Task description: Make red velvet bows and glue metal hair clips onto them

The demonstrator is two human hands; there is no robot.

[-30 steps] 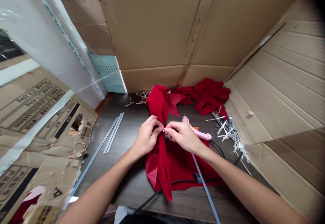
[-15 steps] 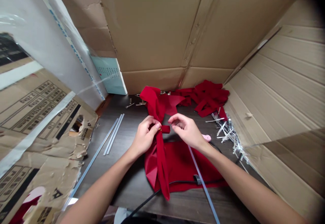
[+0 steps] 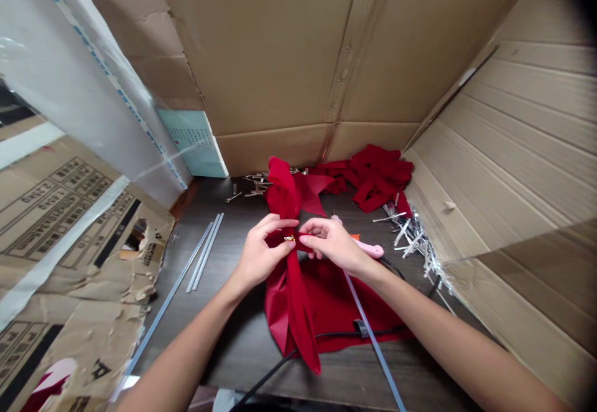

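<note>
A red fabric bow (image 3: 291, 287) is pinched at its gathered middle over the dark table (image 3: 224, 318). My left hand (image 3: 261, 253) is closed around that middle from the left, where a small gold piece shows. My right hand (image 3: 333, 244) pinches a short red band at the same spot from the right. The bow's upper loop (image 3: 282, 191) stands up behind my fingers, and its tails hang down toward me over a flat red fabric sheet (image 3: 345, 309).
A pink glue gun (image 3: 368, 249) lies just right of my hands, its black cord (image 3: 280, 362) running toward me. Clear glue sticks (image 3: 203, 253) lie left. A red fabric pile (image 3: 377, 175), metal clips (image 3: 254, 182) and silver strips (image 3: 415, 238) lie at the back. Cardboard walls (image 3: 280, 57) surround the table.
My right hand, lifted away half a second ago, has come back to the bow's middle and pinches the red band there. The left hand keeps its grip.
</note>
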